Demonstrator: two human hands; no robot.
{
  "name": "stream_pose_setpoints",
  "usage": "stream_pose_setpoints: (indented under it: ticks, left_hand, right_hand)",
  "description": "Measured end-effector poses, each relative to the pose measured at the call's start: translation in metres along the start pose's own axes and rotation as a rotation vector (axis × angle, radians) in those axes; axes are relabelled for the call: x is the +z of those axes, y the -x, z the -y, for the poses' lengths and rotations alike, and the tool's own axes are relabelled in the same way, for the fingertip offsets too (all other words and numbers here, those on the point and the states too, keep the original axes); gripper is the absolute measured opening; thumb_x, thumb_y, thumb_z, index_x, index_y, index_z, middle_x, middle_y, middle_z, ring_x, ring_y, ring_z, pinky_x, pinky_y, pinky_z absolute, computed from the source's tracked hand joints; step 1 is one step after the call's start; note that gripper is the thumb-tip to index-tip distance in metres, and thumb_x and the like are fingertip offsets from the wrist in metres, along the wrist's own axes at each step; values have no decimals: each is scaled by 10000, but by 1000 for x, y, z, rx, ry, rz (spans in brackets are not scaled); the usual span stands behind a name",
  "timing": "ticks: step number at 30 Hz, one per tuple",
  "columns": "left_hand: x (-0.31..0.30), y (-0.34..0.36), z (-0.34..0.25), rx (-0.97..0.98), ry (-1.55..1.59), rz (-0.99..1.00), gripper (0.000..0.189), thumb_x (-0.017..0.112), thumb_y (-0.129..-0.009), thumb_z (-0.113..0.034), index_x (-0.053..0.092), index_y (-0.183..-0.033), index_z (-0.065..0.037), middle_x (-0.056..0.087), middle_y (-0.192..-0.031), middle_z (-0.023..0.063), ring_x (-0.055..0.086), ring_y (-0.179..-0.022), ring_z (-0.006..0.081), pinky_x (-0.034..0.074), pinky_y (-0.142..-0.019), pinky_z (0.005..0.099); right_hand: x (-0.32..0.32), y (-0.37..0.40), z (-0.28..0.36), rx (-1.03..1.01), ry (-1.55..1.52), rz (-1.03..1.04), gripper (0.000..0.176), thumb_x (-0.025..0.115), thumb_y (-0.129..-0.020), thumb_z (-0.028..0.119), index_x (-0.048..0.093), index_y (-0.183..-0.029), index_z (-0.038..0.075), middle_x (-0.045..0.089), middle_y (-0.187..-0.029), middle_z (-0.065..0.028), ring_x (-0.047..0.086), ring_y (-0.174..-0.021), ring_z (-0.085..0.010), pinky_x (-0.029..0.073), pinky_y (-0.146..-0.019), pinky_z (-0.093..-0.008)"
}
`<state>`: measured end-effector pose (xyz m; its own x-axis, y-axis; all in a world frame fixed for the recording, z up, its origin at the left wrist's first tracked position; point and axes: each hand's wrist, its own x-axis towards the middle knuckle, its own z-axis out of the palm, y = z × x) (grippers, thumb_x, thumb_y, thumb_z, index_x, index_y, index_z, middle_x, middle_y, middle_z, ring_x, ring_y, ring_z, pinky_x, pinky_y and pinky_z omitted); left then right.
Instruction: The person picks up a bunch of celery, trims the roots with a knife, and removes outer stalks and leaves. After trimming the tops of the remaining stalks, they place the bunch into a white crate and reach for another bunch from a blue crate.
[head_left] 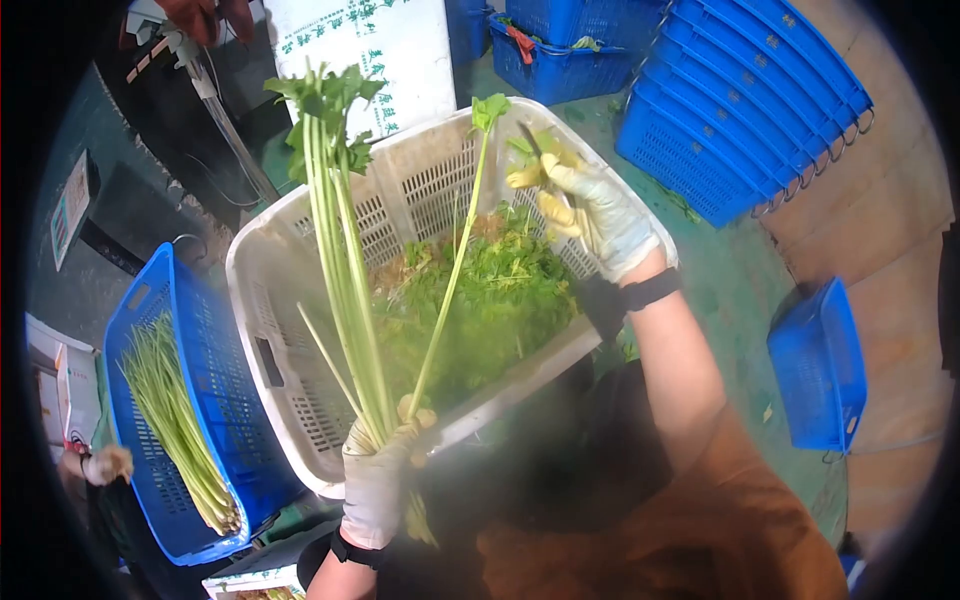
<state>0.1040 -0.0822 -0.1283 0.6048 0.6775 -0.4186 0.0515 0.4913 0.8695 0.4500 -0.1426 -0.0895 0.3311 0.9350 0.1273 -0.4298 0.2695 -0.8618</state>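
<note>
Now, L hand [385,465], gloved, is clenched round the base of a bunch of celery stalks [345,270], held upright w/ leafy tops up, in front of a tilted white basket [262,262]. R hand [600,215], also gloved, is over the basket's far rim, fingers closed on a leafy bit [527,172]; maybe a small blade too, can't tell. Basket holds a heap of green trimmings [500,290]. Just left of it, a blue crate [140,300] w/ stripped stalks [175,420] laid lengthwise. Stacked blue crates [740,110] sit further back, on the right.
</note>
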Motion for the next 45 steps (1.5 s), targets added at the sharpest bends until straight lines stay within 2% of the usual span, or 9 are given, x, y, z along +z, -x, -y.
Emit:
stream_pose_setpoints:
  ticks: [6, 10, 13, 18, 24, 29, 36, 43, 45]
  left_hand:
    - [0, 2, 2, -29, 16, 32, 269, 561, -932, 13, 584, -1199, 41, 696, -955, 113, 577, -617, 87, 484, -569, 196]
    - [-6, 2, 3, -52, 7, 70, 285, 578, -928, -10, 581, -1208, 42, 701, -965, 123, 596, -619, 97, 500, -581, 208]
    - [-8, -2, 8, -90, 33, 259, 376, 627, -928, -138, 560, -1240, 59, 704, -880, 128, 638, -614, 146, 520, -594, 229]
    - [-1, -4, 4, -243, -11, 371, 427, 659, -922, -175, 552, -1271, 46, 692, -801, 112, 621, -547, 153, 514, -541, 234]
    - [7, -5, 16, -199, -106, 282, 372, 657, -925, -78, 561, -1273, 13, 658, -750, 53, 611, -551, 115, 509, -530, 221]
    - [8, -5, 14, -32, -91, 296, 590, 535, -1011, -214, 249, -1511, -86, 694, -935, 151, 605, -547, 123, 515, -542, 225]
    - [9, -5, 8, -45, -111, 368, 587, 534, -1011, -259, 279, -1495, -46, 696, -917, 136, 608, -538, 124, 509, -517, 224]
    - [3, -10, 7, -78, 9, 114, 325, 524, -1005, -211, 544, -1278, -37, 692, -887, 44, 555, -564, 90, 455, -521, 240]
    - [7, -8, 5, -56, 48, 100, 356, 524, -1004, -209, 522, -1316, -37, 693, -884, 42, 551, -570, 86, 452, -524, 235]
  right_hand:
    - [2, -9, -12, 177, -180, 79, 436, 593, -971, 202, 491, -1368, 51, 678, -1036, -146, 442, -481, -42, 311, -386, -169]
    - [-7, -21, -14, -193, 258, -354, 416, 595, -963, 242, 551, -1324, 39, 688, -993, -93, 421, -462, -17, 310, -367, -145]
    - [1, -13, -33, 92, -61, -133, 462, 557, -980, 346, 539, -1327, 42, 663, -1032, -73, 377, -476, 14, 297, -374, -124]
    - [77, -14, -63, 331, 203, -337, 364, 587, -941, 473, 626, -1155, 181, 407, -642, 68, 352, -457, -25, 221, -356, -197]
    - [57, -26, -91, 269, -62, -298, 285, 671, -908, 256, 614, -1108, 60, 594, -801, -9, 411, -498, -45, 298, -397, -184]
    - [57, -23, -81, 211, 4, -348, 339, 639, -937, 302, 592, -1152, 44, 606, -921, -45, 408, -507, -40, 315, -401, -179]
    - [83, -16, -74, 277, 12, -294, 265, 615, -950, 406, 642, -1060, 166, 510, -675, 46, 385, -467, -51, 235, -392, -198]
    - [73, -19, -77, 230, 24, -328, 249, 626, -951, 318, 692, -1091, 122, 677, -854, -10, 398, -480, -47, 280, -410, -199]
    - [74, -19, -75, 202, 142, -265, 467, 503, -1008, 429, 619, -1244, 44, 634, -978, -74, 377, -504, -12, 273, -405, -175]
